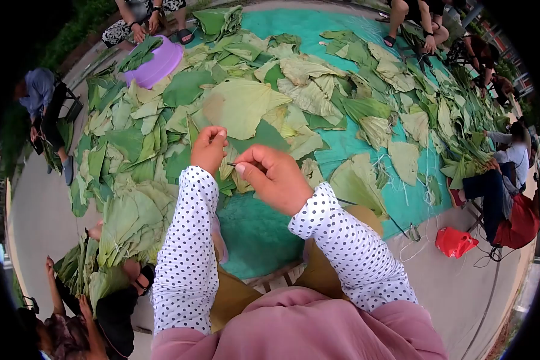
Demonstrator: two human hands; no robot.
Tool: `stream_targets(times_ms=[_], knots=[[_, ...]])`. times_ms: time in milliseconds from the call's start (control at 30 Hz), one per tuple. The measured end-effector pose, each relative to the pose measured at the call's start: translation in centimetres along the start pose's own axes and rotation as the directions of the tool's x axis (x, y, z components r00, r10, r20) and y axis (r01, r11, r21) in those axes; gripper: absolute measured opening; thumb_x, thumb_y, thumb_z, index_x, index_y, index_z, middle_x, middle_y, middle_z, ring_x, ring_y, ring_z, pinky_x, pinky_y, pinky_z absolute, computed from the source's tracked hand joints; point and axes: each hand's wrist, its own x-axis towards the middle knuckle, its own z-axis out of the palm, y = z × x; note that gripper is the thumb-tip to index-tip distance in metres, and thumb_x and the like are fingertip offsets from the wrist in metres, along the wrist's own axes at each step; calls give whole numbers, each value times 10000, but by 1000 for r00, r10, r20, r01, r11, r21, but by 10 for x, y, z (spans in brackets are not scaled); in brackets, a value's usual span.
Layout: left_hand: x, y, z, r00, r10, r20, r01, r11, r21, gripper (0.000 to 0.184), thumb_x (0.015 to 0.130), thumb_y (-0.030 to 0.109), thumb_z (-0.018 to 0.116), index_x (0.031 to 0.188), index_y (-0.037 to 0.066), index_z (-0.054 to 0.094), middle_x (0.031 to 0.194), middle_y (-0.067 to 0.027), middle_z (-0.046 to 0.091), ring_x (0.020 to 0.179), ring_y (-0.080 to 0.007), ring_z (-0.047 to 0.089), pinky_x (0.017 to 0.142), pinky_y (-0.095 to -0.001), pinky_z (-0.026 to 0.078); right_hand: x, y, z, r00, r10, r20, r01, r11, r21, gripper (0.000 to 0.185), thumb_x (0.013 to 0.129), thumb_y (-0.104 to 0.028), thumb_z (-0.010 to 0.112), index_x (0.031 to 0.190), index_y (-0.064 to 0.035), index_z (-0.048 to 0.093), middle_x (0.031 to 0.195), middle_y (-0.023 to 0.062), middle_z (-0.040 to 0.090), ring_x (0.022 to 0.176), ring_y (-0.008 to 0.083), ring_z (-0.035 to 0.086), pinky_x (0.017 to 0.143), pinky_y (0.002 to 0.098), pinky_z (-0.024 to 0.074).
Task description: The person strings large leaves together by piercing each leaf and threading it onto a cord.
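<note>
My right hand (273, 180) is closed in a pinch on a thin dark stick-like piece (231, 164), whose short end pokes out toward the left. Just left of it, my left hand (209, 150) is raised with its fingers curled together. Whether anything lies in those left fingers I cannot make out. Both hands hover apart in front of my lap, over a heap of large lotus leaves. Beyond them spreads a pale yellow-green leaf (243, 108) with a brownish patch. Below the hands, a bare part of the green sheet (261, 231) shows between my knees.
Leaves cover much of the sheet ahead. A purple basin (162, 63) holds leaves at the far left. Several people sit around the edge, one close on the left with a leaf bundle (135, 222). White strings (429, 198) and a red plastic bag (456, 242) lie to the right.
</note>
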Motion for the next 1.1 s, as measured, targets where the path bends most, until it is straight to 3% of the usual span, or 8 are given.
stream_targets(times_ms=[167, 267, 600, 733, 800, 867, 967, 1100], knots=[[57, -91, 16, 963, 169, 210, -270, 611, 744, 320, 823, 109, 571, 1137, 134, 626, 1263, -122, 554, 1113, -299, 545, 958, -405, 445, -10, -3, -1, 989, -146, 7, 146, 983, -111, 100, 908, -94, 576, 966, -15, 595, 821, 71, 605, 724, 157, 560, 668, 286, 461], [67, -105, 41, 985, -5, 175, -158, 401, 902, 432, 792, 100, 565, 1209, 204, 606, 1457, -115, 383, 1290, -340, 393, 1080, -416, 348, -11, -3, -2, 990, -139, 11, 140, 984, -106, 127, 897, -134, 560, 945, -20, 588, 883, 160, 627, 813, 342, 610, 723, 391, 484], [94, -125, 78, 951, -270, 150, -105, 173, 979, 564, 857, 199, 580, 1401, 178, 436, 1554, -25, 214, 1424, -250, 194, 1150, -465, 208, -2, -4, -4, 989, -135, 60, 138, 989, -54, 103, 885, -100, 590, 959, -29, 585, 900, 123, 618, 835, 289, 609, 732, 340, 490], [112, -130, 63, 970, 207, 127, -207, 431, 878, 419, 838, 165, 626, 1242, 72, 570, 1280, -117, 556, 1254, -221, 462, 1042, -375, 368, 1, 1, -5, 988, -152, -6, 152, 988, -10, 125, 904, -114, 588, 990, -24, 582, 913, 90, 627, 800, 223, 602, 710, 324, 485], [105, -82, 62, 967, 187, -171, -109, 917, 384, 309, 835, 111, 631, 1136, 42, 613, 1095, -113, 615, 1061, -188, 549, 928, -305, 421, 5, 0, -11, 992, -122, -40, 124, 992, 38, 132, 918, -122, 581, 1008, -25, 581, 919, 68, 633, 785, 190, 595, 697, 312, 481], [85, -31, 61, 953, 191, -235, -155, 974, 166, 288, 831, 71, 615, 1116, 30, 609, 1059, -90, 600, 985, -161, 536, 885, -285, 421, 12, 0, -25, 958, 288, 15, -224, 712, 665, 144, 948, -137, 558, 1046, -33, 577, 961, 20, 632, 838, 129, 571, 704, 275, 460], [49, 35, 47, 954, 158, -256, -229, 934, -275, 282, 837, 11, 559, 1118, 10, 590, 1035, -74, 577, 892, -151, 541, 832, -279, 446, 19, 1, -40, 893, 414, -179, -172, 679, 713, 155, 938, -166, 568, 961, -15, 598, 1060, 10, 605, 899, 142, 537, 802, 318, 461], [-23, 100, 10, 954, 284, -91, -295, 850, -437, 302, 823, -37, 448, 1102, -38, 564, 1047, -76, 560, 887, -175, 564, 856, -314, 462, 23, 14, -49, 893, -35, -449, 61, 997, 44, 78, 889, -127, 612, 923, -59, 627, 1339, 105, 463, 1188, 239, 464, 999, 379, 368]])
